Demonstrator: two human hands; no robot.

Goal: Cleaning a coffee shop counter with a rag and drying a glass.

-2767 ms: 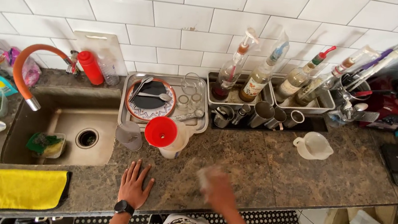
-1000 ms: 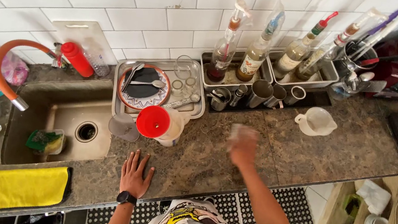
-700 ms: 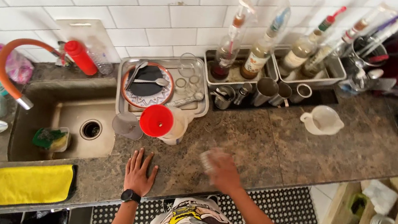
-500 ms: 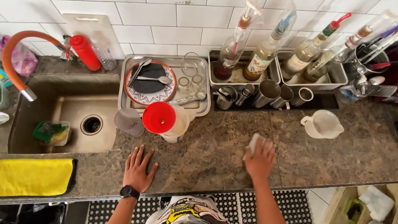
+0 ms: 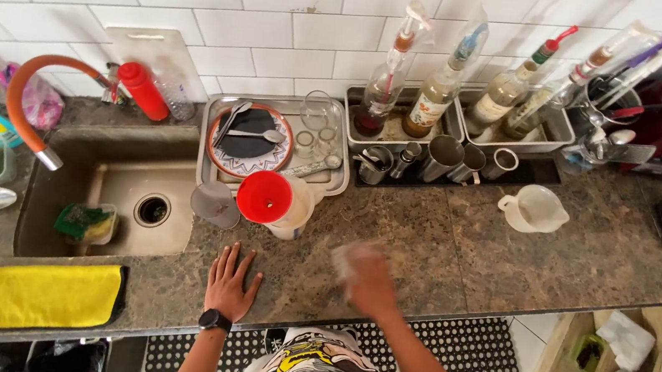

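While left hand (image 5: 231,283) lies flat, pale cloth (image 5: 346,257) under right hand's (image 5: 370,279) grip.

Four syrup bottles (image 5: 445,82); two hands (image 5: 231,283); one yellow cloth (image 5: 51,295); one white jug (image 5: 534,211)

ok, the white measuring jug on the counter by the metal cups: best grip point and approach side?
Take the white jug by its handle, the small loop that sticks out on its left side toward the red-lidded container. It stands upright with its mouth open upward and bare counter in front, so come in from the front-left, low. The metal cups crowd the back. The right hand is nearest.
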